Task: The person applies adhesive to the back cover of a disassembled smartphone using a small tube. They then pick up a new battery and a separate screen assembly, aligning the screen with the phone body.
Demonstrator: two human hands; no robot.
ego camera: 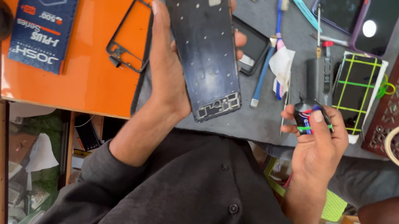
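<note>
1. The left hand grips a dark phone frame, thumb along its left edge and fingertips wrapped round the right edge. The frame is held above the table, inner face toward the camera.
2. The frame's long axis runs away from the person and slightly leftward; the end with the cut-out metal plate points toward the body.
3. The right hand is closed round a small dark tube with red, blue and green markings, thumb pressed on top. A thin metal tip shows just beside its fingers; whether it belongs to the tube I cannot tell.
4. Key relation: the frame lies to the left of the right hand and somewhat farther from the body, with clear space between. The tube's end faces up and left, toward the frame's near end. That near corner is the part closest to the right hand.
5. Surroundings: a grey mat covers the table; an orange surface lies to the left, carrying a second, empty frame and a blue box.
6. Beyond the right hand sit a phone bound with yellow-green bands, a grey cylindrical tool and a blue-handled tool.
</note>
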